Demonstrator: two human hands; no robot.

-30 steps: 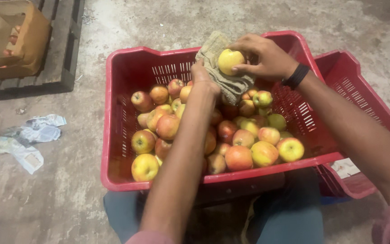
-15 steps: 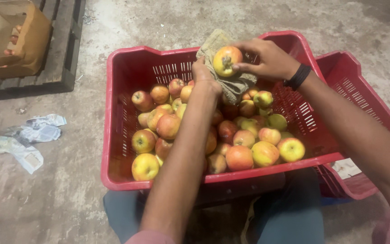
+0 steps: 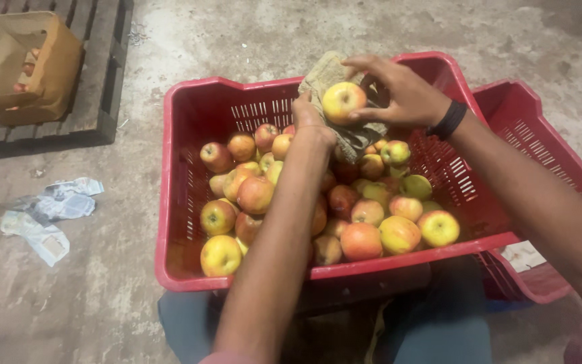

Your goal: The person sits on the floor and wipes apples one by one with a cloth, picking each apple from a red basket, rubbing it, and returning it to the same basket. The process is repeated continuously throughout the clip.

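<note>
Over a red plastic crate full of yellow-red apples, my left hand grips a worn beige cloth. My right hand holds one yellow-red apple by the fingertips, pressed against that cloth. A black band circles my right wrist. Both hands hover above the crate's far right part. The cloth hangs down behind the apple towards the fruit below.
A second red crate lies under and to the right of the first. A brown cardboard box sits on a dark wooden pallet at upper left. Crumpled paper lies on the concrete floor at left.
The apple has turned in my right hand against the cloth, and its redder side showed for a moment. Both hands stay in about the same place above the crate.
</note>
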